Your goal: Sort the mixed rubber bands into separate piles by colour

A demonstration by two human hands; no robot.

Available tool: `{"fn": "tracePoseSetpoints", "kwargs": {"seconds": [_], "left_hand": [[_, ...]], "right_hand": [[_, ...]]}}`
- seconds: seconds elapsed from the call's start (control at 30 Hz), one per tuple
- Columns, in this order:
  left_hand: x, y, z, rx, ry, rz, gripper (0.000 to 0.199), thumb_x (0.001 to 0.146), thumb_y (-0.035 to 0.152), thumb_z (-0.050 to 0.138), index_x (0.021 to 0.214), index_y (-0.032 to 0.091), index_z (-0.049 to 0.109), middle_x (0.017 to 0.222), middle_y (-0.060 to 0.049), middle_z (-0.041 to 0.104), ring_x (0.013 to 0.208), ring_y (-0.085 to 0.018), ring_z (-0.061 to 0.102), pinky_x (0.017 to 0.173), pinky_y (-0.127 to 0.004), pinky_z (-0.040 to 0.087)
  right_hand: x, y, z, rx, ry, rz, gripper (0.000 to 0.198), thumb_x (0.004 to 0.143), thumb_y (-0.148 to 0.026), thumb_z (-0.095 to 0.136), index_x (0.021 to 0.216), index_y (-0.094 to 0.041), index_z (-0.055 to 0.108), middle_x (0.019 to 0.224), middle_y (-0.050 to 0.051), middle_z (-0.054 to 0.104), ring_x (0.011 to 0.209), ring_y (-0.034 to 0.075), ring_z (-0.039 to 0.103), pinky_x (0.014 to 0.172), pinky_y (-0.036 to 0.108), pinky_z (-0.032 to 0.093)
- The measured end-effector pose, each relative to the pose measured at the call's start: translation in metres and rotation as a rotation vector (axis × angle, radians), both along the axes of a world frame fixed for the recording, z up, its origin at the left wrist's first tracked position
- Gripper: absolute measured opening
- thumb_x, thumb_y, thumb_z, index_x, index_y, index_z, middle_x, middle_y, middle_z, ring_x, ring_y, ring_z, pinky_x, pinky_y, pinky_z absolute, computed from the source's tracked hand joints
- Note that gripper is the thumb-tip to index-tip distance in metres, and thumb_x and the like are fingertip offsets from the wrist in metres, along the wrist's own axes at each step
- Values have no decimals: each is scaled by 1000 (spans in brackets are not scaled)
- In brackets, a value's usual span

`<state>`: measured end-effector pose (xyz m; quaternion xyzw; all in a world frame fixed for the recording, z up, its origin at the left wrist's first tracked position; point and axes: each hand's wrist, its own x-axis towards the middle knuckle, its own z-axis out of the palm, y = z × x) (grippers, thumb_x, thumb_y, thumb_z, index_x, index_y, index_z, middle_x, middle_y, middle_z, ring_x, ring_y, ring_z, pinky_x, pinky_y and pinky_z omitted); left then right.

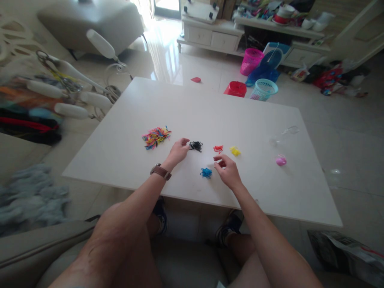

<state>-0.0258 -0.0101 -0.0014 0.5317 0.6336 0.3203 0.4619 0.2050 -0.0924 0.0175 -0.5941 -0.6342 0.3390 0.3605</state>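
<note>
My left hand (pixel 179 151), a brown-strapped watch (pixel 161 171) on its wrist, is at the left edge of a pile of black rubber bands (pixel 196 146). Its fingers are slightly apart; whether they touch the bands is hard to tell. My right hand (pixel 227 169) hovers with curved, parted fingers, nothing visible between them. It lies right of the blue band pile (pixel 206 173) and just below the red band pile (pixel 219 149). A small yellow pile (pixel 235 151) sits to the right of the red one. Farther left is a larger heap of mixed-colour bands (pixel 156 137).
On the right of the white table (pixel 186 108) lie a pink round object (pixel 281 160) and a clear, see-through item (pixel 290 130). Beyond the far edge stand a red bin (pixel 236 89) and a light-blue basket (pixel 264 89). A white-armed lamp-like fixture (pixel 102 45) is at left.
</note>
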Motion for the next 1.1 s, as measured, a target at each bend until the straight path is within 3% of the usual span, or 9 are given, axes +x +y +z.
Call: {"fn": "tracePoseSetpoints", "kwargs": {"seconds": [0.13, 0.23, 0.37, 0.53, 0.67, 0.77, 0.87, 1.0, 1.1], "left_hand": [[-13, 6, -1, -16, 333, 44, 49, 78, 27, 56, 125, 15, 62, 136, -17, 59, 133, -31, 49, 113, -42, 37], [-19, 5, -2, -101, 536, 109, 70, 76, 40, 62, 139, 12, 51, 149, -23, 42, 144, -41, 33, 118, -48, 28], [-18, 0, 2, -193, 567, 92, 82, 75, 48, 62, 147, 13, 41, 158, -23, 28, 147, -44, 24, 118, -54, 25], [-16, -1, 8, -219, 572, 99, 72, 79, 48, 55, 144, 17, 46, 159, -20, 29, 148, -43, 23, 116, -57, 27], [-13, -2, 7, -198, 552, 100, 76, 78, 48, 58, 147, 20, 43, 160, -19, 28, 147, -44, 23, 116, -60, 26], [-9, -2, 7, -173, 521, 110, 75, 78, 45, 61, 147, 21, 45, 160, -18, 30, 147, -44, 25, 115, -61, 27], [0, -3, 9, -49, 443, 82, 65, 81, 37, 59, 143, 20, 52, 158, -16, 37, 147, -40, 28, 116, -58, 29], [18, -14, 12, 120, 70, -193, 51, 82, 27, 58, 132, 18, 64, 146, -13, 53, 137, -29, 47, 115, -43, 37], [31, -27, 14, 22, -240, -423, 46, 84, 27, 61, 128, 19, 68, 146, -11, 55, 132, -27, 53, 109, -40, 44]], "right_hand": [[0, 0, 0, 4, -5, 1, 18, 82, -27, 59, 97, -21, 68, 97, 5, 72, 70, 16, 62, 68, 31, 54], [1, 0, -1, 5, -8, 6, 17, 82, -26, 59, 96, -21, 68, 97, 5, 72, 70, 16, 63, 68, 31, 54], [0, 0, -2, 8, -10, 12, 16, 83, -26, 59, 95, -22, 68, 97, 5, 72, 71, 16, 63, 68, 31, 54], [0, -1, -3, 13, -15, 21, 17, 83, -26, 58, 96, -22, 68, 96, 5, 72, 71, 16, 63, 69, 32, 54], [0, -1, -1, 16, -28, 24, 16, 83, -26, 58, 95, -22, 68, 96, 5, 72, 70, 16, 63, 70, 32, 54], [1, 1, 1, 25, -24, 13, 15, 83, -26, 58, 94, -21, 68, 95, 5, 72, 71, 16, 63, 70, 32, 55], [6, 4, 2, 47, -22, -35, 14, 84, -27, 58, 92, -21, 68, 95, 6, 72, 72, 17, 64, 69, 32, 55], [15, 8, 2, 57, -8, -146, 16, 85, -31, 60, 92, -20, 69, 94, 6, 73, 78, 18, 67, 73, 34, 57], [20, 10, 1, 41, 52, -181, 21, 84, -34, 65, 99, -21, 70, 101, 7, 74, 84, 20, 70, 79, 36, 59]]}}
